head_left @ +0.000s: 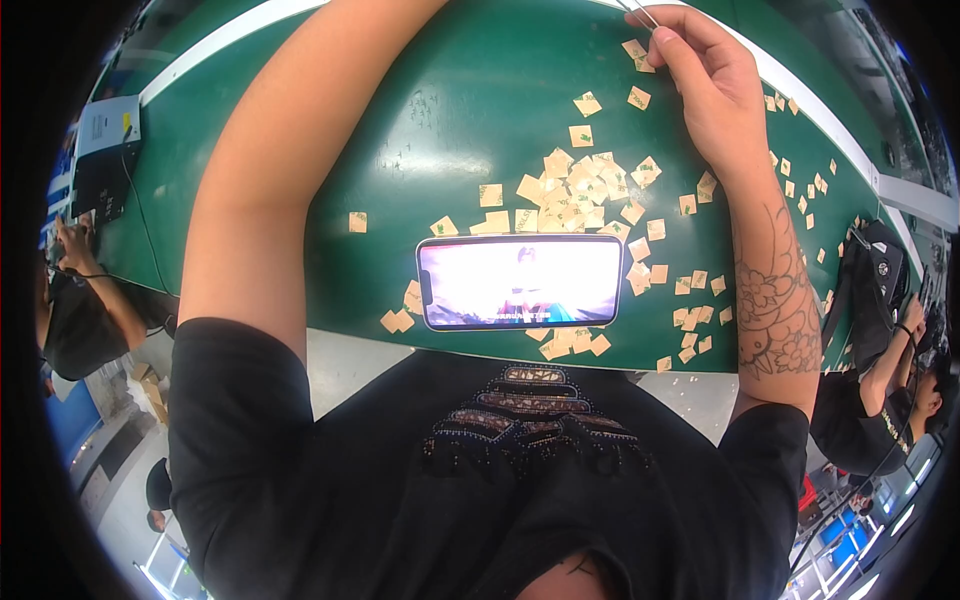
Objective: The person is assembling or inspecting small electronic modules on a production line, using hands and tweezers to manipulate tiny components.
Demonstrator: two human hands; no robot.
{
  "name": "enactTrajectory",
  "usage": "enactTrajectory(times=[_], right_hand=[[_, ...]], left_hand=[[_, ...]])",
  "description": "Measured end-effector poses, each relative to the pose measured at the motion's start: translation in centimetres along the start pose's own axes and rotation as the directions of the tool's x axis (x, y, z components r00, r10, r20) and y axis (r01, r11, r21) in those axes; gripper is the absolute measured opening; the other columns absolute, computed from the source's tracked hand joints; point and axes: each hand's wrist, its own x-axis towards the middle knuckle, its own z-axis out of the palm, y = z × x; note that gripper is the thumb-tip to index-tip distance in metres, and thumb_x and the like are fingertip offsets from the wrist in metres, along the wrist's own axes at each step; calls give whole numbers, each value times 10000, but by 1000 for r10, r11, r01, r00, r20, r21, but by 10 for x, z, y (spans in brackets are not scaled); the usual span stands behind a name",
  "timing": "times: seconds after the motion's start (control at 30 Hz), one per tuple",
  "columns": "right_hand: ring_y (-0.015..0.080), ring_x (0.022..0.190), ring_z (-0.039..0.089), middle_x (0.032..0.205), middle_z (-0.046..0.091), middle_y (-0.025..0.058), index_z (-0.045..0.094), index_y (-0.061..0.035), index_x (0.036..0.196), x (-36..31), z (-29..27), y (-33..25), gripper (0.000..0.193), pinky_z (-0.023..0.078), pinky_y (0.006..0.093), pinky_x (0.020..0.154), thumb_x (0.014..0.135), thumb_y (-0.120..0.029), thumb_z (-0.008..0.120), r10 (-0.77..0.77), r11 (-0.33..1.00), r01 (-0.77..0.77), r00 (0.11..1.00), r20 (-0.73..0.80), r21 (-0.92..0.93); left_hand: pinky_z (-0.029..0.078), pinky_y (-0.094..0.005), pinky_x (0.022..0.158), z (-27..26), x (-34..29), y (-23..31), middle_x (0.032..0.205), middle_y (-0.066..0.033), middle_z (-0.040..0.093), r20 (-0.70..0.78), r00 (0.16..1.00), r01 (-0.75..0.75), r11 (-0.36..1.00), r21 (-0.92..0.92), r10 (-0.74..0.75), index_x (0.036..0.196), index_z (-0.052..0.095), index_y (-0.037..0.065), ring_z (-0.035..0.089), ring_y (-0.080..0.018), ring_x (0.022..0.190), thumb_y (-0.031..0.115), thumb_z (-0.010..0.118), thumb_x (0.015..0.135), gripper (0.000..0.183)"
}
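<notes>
My right hand (712, 80) is at the far right of the green table, its thumb and fingers pinching thin metal tweezers (643, 15) whose tips run out of the top edge. Up past the same edge goes my left forearm (345, 60), so the left hand itself is out of sight. Small square beige pieces with green printing lie in a loose pile (575, 192) mid-table, and more are scattered toward my right arm. Between the pile and my body a phone (520, 282) lies sideways, its lit screen showing a video. A single square (640, 98) lies close to my right hand.
On the far left stands a grey and black box (108, 135) with a cable, and a person's hands (75, 245) are near it. A black bag (875, 275) sits at the right edge by another person (880, 400). The green tabletop (400, 150) has a white border.
</notes>
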Motion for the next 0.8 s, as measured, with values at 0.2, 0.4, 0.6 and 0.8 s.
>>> enactTrajectory(times=[0.2,0.4,0.6,0.8], right_hand=[[64,860,632,953,709,11,698,15,1157,-1,0,2,186,510,215,794,1041,-20,557,-9,1000,9,1000,3,25],[63,851,629,951,706,8,694,11,1156,0,1,3,178,510,215,789,1041,-13,559,-9,999,9,1000,9,50],[62,853,630,956,707,10,694,12,1155,1,0,4,179,510,215,788,1042,-15,558,0,999,0,1000,5,49],[62,854,631,955,709,12,693,12,1151,1,0,4,176,510,215,793,1044,-20,557,0,999,-1,1000,17,50]], left_hand=[[529,-470,974,-7,0,9,1044,-215,724,7,998,-62,993,-102,63,1046,750,-33,675,-398,1072,126,648,922,226],[516,-463,996,2,-5,5,1108,-208,705,-48,998,-49,983,-179,41,1187,715,-2,652,-392,1130,136,668,927,299],[506,-448,1017,-9,1,-2,1173,-209,674,105,989,121,985,-126,-108,1208,705,7,636,-397,1126,161,669,962,293],[450,-465,1121,7,-3,-3,1355,-223,651,60,998,-7,986,-165,17,1302,686,-8,582,-397,1287,251,637,1006,396]])
